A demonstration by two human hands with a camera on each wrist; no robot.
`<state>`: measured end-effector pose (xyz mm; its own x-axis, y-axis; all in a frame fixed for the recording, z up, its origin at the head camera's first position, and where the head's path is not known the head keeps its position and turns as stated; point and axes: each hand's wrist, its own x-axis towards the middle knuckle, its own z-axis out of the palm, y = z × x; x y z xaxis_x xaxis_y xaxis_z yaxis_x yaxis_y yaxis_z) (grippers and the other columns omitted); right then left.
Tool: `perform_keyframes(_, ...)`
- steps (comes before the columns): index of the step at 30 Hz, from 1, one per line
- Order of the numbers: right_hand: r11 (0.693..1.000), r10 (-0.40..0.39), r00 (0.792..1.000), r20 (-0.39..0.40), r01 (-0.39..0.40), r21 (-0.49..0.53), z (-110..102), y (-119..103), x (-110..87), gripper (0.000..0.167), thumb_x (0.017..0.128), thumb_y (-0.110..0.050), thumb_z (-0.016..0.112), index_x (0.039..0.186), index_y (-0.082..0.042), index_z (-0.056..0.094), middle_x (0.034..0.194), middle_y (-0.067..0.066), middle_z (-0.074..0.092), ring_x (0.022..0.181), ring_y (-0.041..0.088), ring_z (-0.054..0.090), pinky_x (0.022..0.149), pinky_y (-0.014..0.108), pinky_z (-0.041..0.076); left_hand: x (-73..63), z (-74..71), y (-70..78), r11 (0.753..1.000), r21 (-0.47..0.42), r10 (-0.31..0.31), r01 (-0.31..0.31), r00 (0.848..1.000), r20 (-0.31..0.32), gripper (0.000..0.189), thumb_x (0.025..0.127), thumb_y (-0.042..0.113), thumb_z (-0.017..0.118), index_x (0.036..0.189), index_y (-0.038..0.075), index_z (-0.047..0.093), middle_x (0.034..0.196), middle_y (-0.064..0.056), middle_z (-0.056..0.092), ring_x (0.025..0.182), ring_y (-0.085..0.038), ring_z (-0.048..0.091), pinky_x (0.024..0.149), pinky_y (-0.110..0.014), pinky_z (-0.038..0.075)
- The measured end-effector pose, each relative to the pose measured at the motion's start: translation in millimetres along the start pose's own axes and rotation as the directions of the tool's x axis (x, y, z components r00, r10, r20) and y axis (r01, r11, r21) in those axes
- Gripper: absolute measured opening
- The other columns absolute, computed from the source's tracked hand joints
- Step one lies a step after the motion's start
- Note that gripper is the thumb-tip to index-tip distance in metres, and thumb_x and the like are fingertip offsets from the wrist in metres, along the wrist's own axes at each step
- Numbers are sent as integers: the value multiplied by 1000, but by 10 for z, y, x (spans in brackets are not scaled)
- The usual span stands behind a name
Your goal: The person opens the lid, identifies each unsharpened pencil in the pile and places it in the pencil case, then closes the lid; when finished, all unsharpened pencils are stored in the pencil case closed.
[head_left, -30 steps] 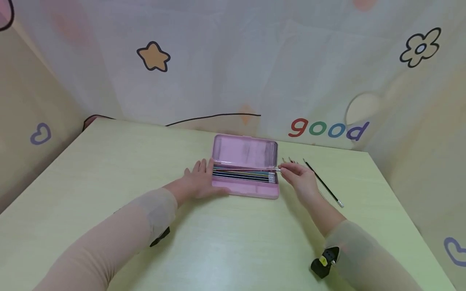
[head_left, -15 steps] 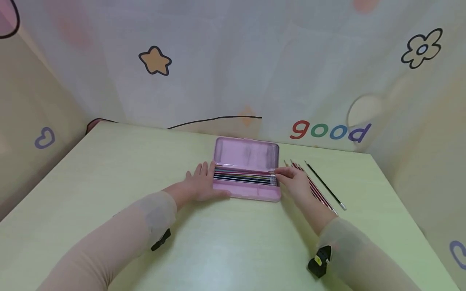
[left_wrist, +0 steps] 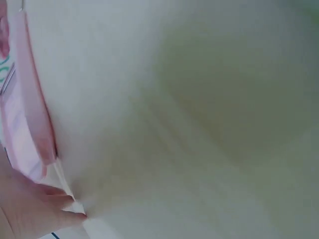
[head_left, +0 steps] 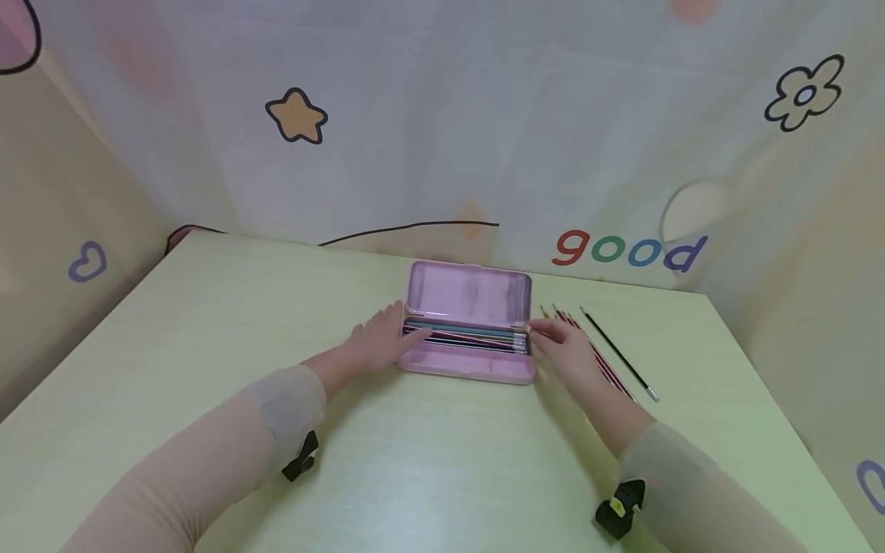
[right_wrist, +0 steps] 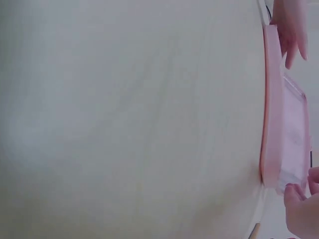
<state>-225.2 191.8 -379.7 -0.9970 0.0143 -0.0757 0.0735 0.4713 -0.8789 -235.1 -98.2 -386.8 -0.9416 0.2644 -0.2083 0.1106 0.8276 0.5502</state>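
Note:
A pink pencil case [head_left: 484,370] lies with its lid [head_left: 442,292] folded back and several pencils [head_left: 477,343] inside, eraser ends to the right. My left hand [head_left: 376,342] is at the case's left end, its thumb reaching over the pencils and its fingers extended along the outside. My right hand [head_left: 570,353] is at the right end, index finger and thumb close to the rim with a gap between them. The right wrist view shows the case's front wall [right_wrist: 273,124] between both hands. In the left wrist view, left fingertips [left_wrist: 62,199] reach past the case's corner.
Several red-striped pencils [head_left: 608,372] lie on the table right of the case, partly hidden behind the right hand. A dark pencil [head_left: 618,353] lies apart beside them. A printed cloth [head_left: 387,153] hangs behind the pale table [head_left: 415,461].
The right hand has lowered a red pencil into the case, let go of it, and moved slightly right to the rim. The left hand has shifted, its thumb moving from the front edge onto the pencils.

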Motion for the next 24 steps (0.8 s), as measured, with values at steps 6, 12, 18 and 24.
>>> perform_keyframes(6, 998, -5, 986, 165, -5, 61, -59, 26, -247, 47, 96, -11, 51, 137, 8, 38, 138, 24, 43, 127, 32, 41, 101, 41, 36, 217, -124, 38, 899, -438, -54, 15, 996, -78, 80, 96, 58, 20, 148, 1, 0, 155, -13, 5, 141, -28, 6, 112, -42, 6)
perform_keyframes(12, 995, 20, 966, 257, -43, 85, -54, 111, -389, 60, 98, -22, 49, 143, 8, 23, 143, 26, 33, 129, 35, 38, 99, 41, 37, 340, -213, 91, 725, -689, -71, -19, 992, -102, 84, 90, 69, 14, 150, 11, 12, 155, -7, 15, 141, -24, 12, 111, -44, 10)
perform_keyframes(18, 960, 41, 962, 270, -113, 255, -88, 102, -432, 57, 102, -20, 37, 144, 11, 12, 145, 29, 27, 131, 35, 33, 102, 39, 33, 269, -279, 71, 630, -776, -32, -29, 998, -62, 86, 92, 66, 12, 149, 3, 6, 152, -17, 20, 137, -33, 24, 110, -43, 18)
perform_keyframes(24, 875, 99, 952, 289, -222, 430, -115, 131, -419, 51, 104, -19, 21, 145, 8, 6, 148, 27, 21, 135, 33, 27, 105, 37, 30, 201, -354, 83, 644, -764, 34, -47, 999, -33, 82, 93, 65, 13, 150, 6, 8, 150, -18, 21, 135, -38, 24, 110, -46, 18)
